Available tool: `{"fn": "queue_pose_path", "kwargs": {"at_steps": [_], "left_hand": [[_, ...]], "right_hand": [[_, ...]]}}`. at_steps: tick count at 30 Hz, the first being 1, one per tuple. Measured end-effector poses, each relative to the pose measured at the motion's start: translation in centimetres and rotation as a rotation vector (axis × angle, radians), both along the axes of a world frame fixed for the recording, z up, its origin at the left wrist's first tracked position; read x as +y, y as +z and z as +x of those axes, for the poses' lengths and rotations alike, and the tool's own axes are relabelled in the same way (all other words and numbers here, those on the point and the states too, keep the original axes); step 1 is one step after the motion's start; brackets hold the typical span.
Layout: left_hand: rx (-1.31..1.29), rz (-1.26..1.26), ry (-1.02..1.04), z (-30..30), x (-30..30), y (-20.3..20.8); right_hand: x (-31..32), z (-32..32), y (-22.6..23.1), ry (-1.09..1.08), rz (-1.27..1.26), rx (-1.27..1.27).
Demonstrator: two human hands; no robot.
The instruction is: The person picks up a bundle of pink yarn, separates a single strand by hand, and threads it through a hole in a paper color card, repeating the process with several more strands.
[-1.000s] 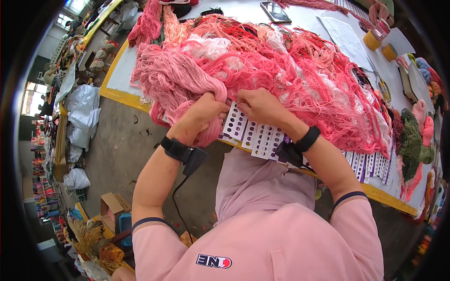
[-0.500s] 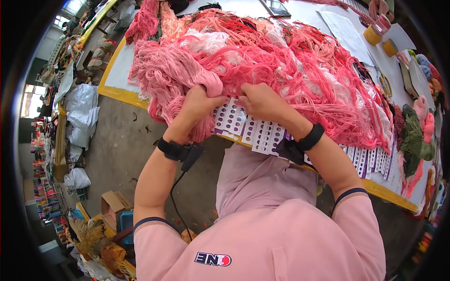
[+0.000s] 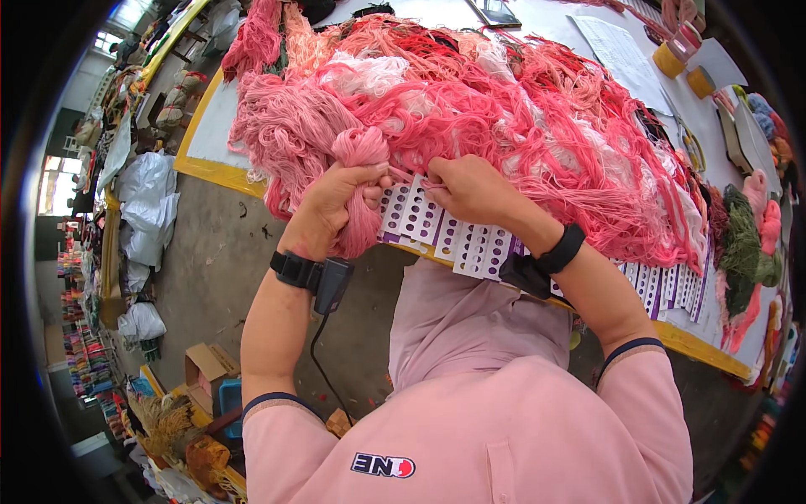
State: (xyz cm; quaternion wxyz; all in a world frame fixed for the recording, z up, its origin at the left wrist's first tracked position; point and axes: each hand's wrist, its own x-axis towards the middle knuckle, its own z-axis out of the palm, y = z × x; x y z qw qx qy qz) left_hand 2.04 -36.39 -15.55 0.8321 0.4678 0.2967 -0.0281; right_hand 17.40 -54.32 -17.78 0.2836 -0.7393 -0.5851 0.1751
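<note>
My left hand (image 3: 342, 195) is closed around a gathered bunch of pale pink embroidery thread (image 3: 362, 148), whose loose end hangs below the fist over the table edge. To its right my right hand (image 3: 470, 190) has its fingers pinched together on a thin length of pink thread that runs toward the left hand. Directly under the hands, white punched thread cards (image 3: 421, 216) with rows of round holes lie along the table's front edge. A large heap of pink thread (image 3: 537, 168) spreads behind and to the right of both hands.
The white table (image 3: 210, 130) has a yellow taped edge. Paper sheets (image 3: 617, 59), yellow-based spools (image 3: 669, 63) and a dark flat device (image 3: 495, 12) lie at the back. Green thread (image 3: 739, 244) sits at far right. White sacks (image 3: 147, 210) and a cardboard box (image 3: 206, 376) stand to the left.
My left hand has turned and moved slightly down and left, and now wraps the pale pink bunch, which was looped over its fingers. The right hand has hardly moved.
</note>
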Motion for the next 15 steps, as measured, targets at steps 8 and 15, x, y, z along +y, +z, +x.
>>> {"fn": "queue_pose_path", "kwargs": {"at_steps": [8, 15], "left_hand": [[0.096, 0.307, -0.245, 1.0, -0.7, 1.8], [-0.053, 0.327, -0.347, 1.3, -2.4, 0.7]], "right_hand": [[-0.3, 0.4, -0.5, -0.005, 0.020, -0.019], [0.0, 2.8, 0.8, 0.060, -0.213, 0.985]]}}
